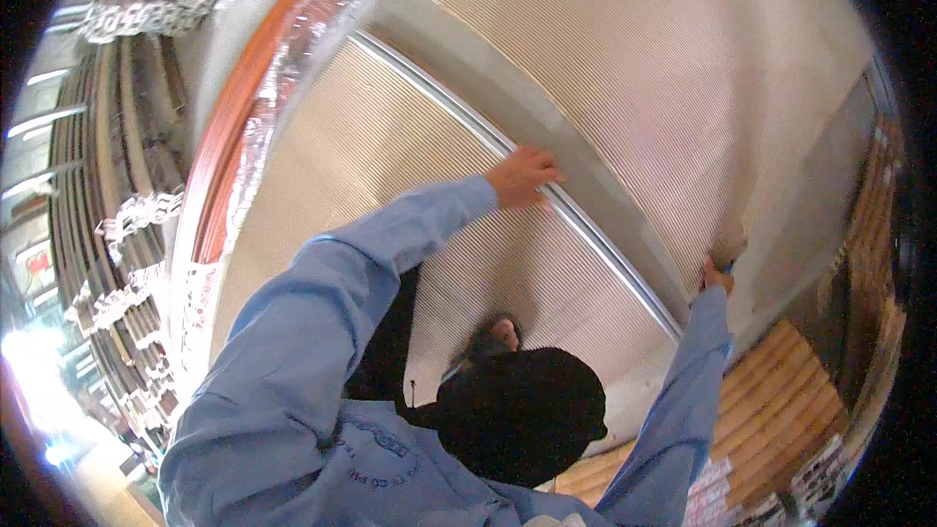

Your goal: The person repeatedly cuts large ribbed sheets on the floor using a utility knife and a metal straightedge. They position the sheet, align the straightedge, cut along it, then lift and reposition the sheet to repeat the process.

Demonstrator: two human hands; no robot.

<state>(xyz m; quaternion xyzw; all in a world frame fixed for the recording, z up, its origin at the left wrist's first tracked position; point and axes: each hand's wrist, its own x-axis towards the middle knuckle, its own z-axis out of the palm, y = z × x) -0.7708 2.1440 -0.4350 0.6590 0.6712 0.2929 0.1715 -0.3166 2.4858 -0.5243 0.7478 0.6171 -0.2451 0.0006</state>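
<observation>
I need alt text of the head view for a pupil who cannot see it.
A person's left hand rests on a long metal bar lying across ribbed tan sheeting. The right hand, near the bar's lower end, grips a small object too unclear to identify.

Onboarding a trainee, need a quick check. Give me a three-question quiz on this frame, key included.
1. Which hand is on the silver metal bar?
2. True or false: the bar lies on a smooth, glossy red sheet.
3. In the picture, where is the right hand? A) left of the bar; B) right of the bar; C) out of view.

Key:
1. The left hand.
2. False; the bar lies along a ribbed tan sheet.
3. B.
</observation>
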